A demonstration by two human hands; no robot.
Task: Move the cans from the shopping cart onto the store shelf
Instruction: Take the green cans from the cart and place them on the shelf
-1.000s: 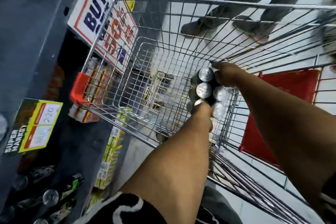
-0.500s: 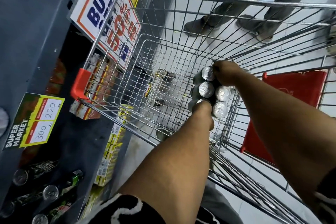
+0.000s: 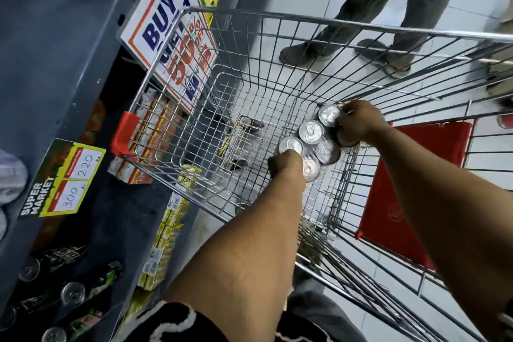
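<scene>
- Two bare forearms reach down into the wire shopping cart (image 3: 277,44), which fills most of the view and stands hard against the dark grey store shelf (image 3: 55,50) on the left.
- The shelf carries a white "BUY 1" sign (image 3: 163,28) seen partly through the cart's mesh, a yellow price tag (image 3: 66,178) reading 300 and 220, boxed goods on a lower tier, and dark green bottles (image 3: 69,294) near the bottom left corner.
- A red panel (image 3: 410,194) hangs on the cart's right side, and another person's legs and shoes (image 3: 344,55) stand on the pale tiles beyond the cart's far rim.
- The cans (image 3: 316,141), a tight cluster with about five silver tops showing, sit inside the cart near its right wall, between the two hands.
- The right hand (image 3: 358,122) is curled over the far end of the cluster, fingers closed against the cans there; the left hand (image 3: 286,164) is closed around the near end, covering part of one top.
- The cart's wire walls stand between the cluster and the shelf.
- Compared with half a second ago, the cluster sits higher in the cart and is angled more across it, with both hands gripping the same ends.
</scene>
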